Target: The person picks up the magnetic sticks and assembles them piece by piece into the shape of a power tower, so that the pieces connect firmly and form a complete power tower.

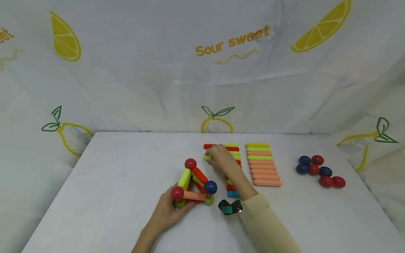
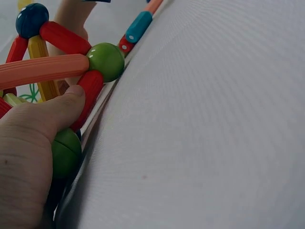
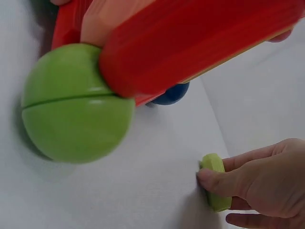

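A frame of rods and balls, with red balls, a blue ball (image 1: 210,187) and green balls (image 3: 78,102) at its corners, stands on the table. My left hand (image 1: 164,211) grips its near left side. In the left wrist view the thumb lies along a red rod (image 2: 90,95) between two green balls. Beyond the frame, my right hand (image 1: 223,161) pinches a short yellow-green rod (image 3: 213,163) between thumb and fingers, at the left side of a group of loose rods. The right wrist view shows this rod at or just above the tabletop.
Partly hidden by the right forearm, a column of red, yellow-green and blue rods (image 1: 233,194) lies on the white table (image 1: 110,182). Right of it is a column of orange and yellow-green rods (image 1: 264,167). Several red and blue balls (image 1: 326,181) sit farther right. A printed cloth (image 1: 142,88) hangs behind.
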